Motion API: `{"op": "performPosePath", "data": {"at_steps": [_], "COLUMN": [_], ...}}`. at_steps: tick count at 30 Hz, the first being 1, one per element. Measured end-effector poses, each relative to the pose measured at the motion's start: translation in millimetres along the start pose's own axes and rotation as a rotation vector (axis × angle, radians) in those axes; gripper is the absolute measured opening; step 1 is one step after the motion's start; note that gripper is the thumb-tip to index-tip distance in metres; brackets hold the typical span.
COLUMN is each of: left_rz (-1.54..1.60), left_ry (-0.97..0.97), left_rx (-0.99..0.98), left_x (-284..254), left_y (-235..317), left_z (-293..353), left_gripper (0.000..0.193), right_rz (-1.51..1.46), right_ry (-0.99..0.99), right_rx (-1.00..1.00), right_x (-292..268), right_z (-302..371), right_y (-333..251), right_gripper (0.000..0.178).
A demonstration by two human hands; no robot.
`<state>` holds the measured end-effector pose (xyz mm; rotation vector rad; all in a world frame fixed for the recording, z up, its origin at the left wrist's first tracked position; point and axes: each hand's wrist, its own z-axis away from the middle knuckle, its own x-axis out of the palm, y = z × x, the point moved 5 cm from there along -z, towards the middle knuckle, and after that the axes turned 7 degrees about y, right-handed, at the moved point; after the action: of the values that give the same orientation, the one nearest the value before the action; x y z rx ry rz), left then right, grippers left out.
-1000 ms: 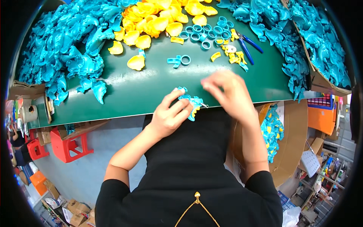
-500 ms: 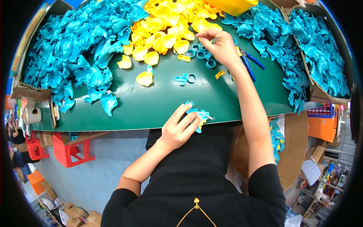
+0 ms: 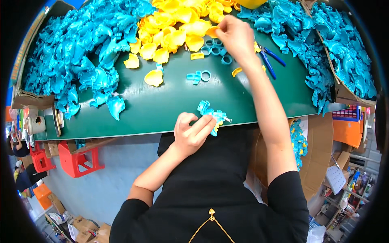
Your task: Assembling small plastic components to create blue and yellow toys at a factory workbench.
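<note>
At the table's near edge, my left hand (image 3: pixel 191 133) is closed on a light-blue plastic assembly (image 3: pixel 205 107) with some yellow parts below and a small metal pin sticking out to the right. My fingers cover part of it. Farther up, my right hand (image 3: pixel 239 38) pinches a curved yellow plastic piece (image 3: pixel 212 31) at the edge of the yellow shell pile (image 3: pixel 172 38). Just below that hand lie several blue rings (image 3: pixel 226 60). A blue cross-shaped part (image 3: pixel 194 77) and another blue ring (image 3: pixel 206 75) rest mid-table.
Heaps of blue plastic pieces (image 3: pixel 85 52) cover the left, with more on the right (image 3: pixel 279 24) beside an open carton (image 3: pixel 344 52). Blue-handled pliers (image 3: pixel 267 65) lie right of my right forearm. A yellow shell (image 3: pixel 154 78) and small yellow strips (image 3: pixel 197 56) lie on the green tabletop (image 3: pixel 150 113).
My right hand has moved up and now pinches a yellow piece; its fingertips looked empty before. My left hand's fingers have curled more, and more of the blue assembly shows.
</note>
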<state>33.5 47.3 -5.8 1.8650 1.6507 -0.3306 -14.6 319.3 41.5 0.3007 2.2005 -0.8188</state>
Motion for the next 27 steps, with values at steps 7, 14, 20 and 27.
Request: {"op": "performPosePath", "data": {"at_steps": [7,14,20,27], "left_rz": [0.146,0.134,0.123,0.176], "left_ry": [-0.088,-0.122,-0.135,-0.134], "left_rx": [-0.001,0.039,0.062,0.068], "left_x": [-1.2,1.9,2.1,2.6], "left_y": [-6.4,-0.7,0.9,-1.5], "left_z": [-7.4,-9.6,-8.2,-9.2], "left_gripper": [0.028,0.027,0.026,0.026], "right_rz": [-0.179,-0.364,-0.298,-0.174], "right_ry": [-0.100,-0.189,-0.181,-0.260], "right_rx": [-0.094,0.058,-0.046,-0.169], "right_x": [-68.8,-69.3,-70.4,-68.5], "right_z": [115.9,173.4,171.7,159.9], "right_y": [-33.3,-46.7,-47.9,-49.7], "right_gripper": [0.017,0.020,0.024,0.020]}}
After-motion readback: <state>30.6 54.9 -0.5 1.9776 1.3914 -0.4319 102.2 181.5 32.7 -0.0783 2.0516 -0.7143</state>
